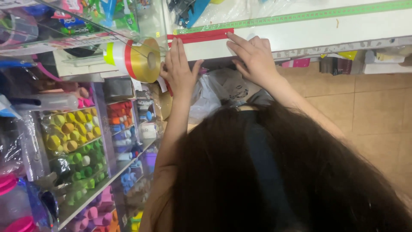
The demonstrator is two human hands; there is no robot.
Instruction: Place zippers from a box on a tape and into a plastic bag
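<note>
Hands, left hand (pixel 179 71) and right hand (pixel 254 56), press flat, fingers spread, on glossy red ribbon (pixel 201 36).

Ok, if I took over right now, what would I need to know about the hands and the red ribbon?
Left hand: flat, pressing the red ribbon at the counter edge, next to the ribbon rolls.
Right hand: fingertips pinning the ribbon's far end by the green measuring tape.
Done: a strip lies stretched along the tape.
Left: the strip looks still joined to the rolls, not cut. No grip closed on anything.
</note>
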